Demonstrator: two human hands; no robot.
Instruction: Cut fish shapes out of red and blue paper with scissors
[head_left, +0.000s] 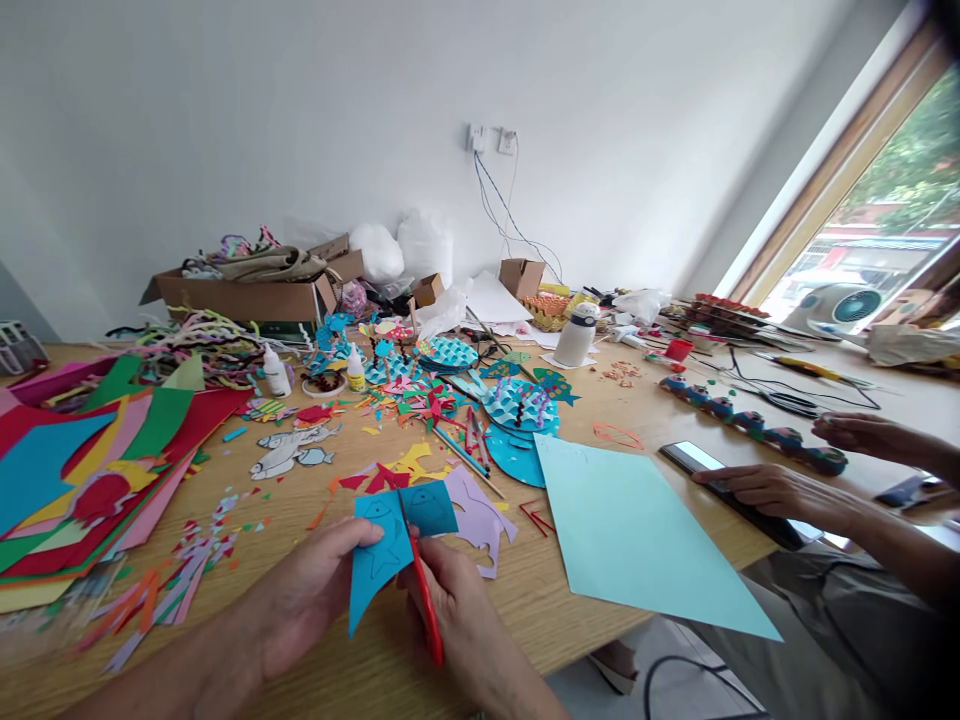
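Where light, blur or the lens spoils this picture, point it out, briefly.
Head view: the window is partly washed out; same head view: the frame's right edge falls dark, and the wide lens seems to stretch the pale sheet; head view again: paper strips at lower left look smeared, but the blue card shows its drawn lines clearly.

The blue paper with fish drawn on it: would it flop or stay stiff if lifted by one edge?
The blue paper looks thin, so probably light. It would likely bend easily: its two parts tilt differently around the red-handled scissors. Yet in the left hand each part looks fairly flat, so perhaps not limp.
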